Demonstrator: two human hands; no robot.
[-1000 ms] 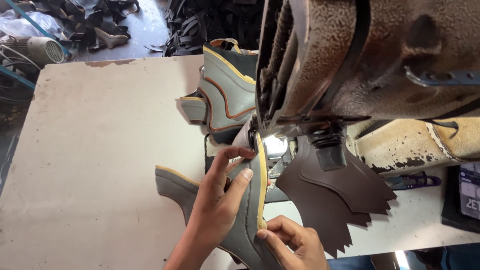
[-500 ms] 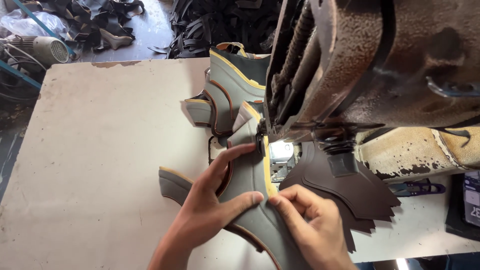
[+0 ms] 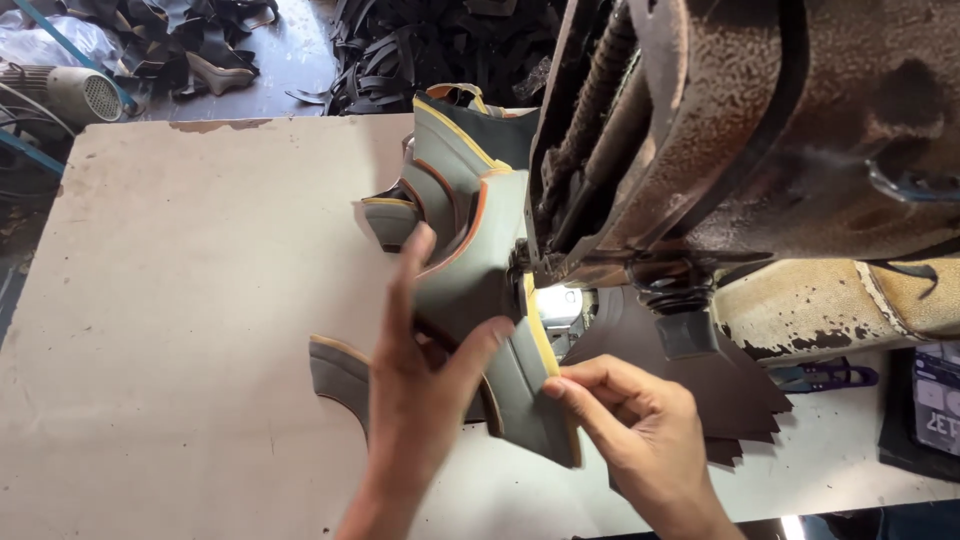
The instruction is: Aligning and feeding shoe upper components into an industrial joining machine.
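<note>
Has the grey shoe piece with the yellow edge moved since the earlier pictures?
Yes. The grey shoe piece has slid away from the person, further under the sewing machine head, guided by both hands.

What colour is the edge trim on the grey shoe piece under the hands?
Yellow, along the grey shoe piece edge by the right hand; clearest in the head view.

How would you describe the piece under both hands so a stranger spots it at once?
Start at the big rusty sewing machine over the pale table. Under its needle lies a grey shoe upper, pressed by the left hand and right hand. Yellow and orange edging distinguishes it from the plain brown pieces.
</note>
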